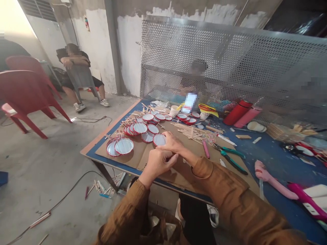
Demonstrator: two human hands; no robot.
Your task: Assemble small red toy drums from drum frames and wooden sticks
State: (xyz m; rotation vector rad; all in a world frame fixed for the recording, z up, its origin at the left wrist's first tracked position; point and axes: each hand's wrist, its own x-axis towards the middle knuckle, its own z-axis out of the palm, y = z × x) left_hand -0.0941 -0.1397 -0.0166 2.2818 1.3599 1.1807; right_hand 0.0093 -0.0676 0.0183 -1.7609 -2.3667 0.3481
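Note:
My right hand [174, 143] is closed at the edge of a round pale disc with a red rim [159, 140], held above the cardboard. Just below it, close against the right wrist, my left hand [158, 164] is curled with the thumb stretched forward; what its fingers hold, if anything, is hidden. Similar red-rimmed discs, some with thin wooden sticks, lie overlapping to the left, among them a front disc [124, 146] and another disc [140, 128]. The brown cardboard [143, 160] lies under the hands.
Flat wooden sticks [190, 132], teal-handled pliers [233, 162] and a pink marker-like stick [205, 149] lie right of my hands. Farther right is a pink glue gun [304, 199]. A lit phone [189, 102] and red bottle [237, 112] stand behind. People sit beyond the table.

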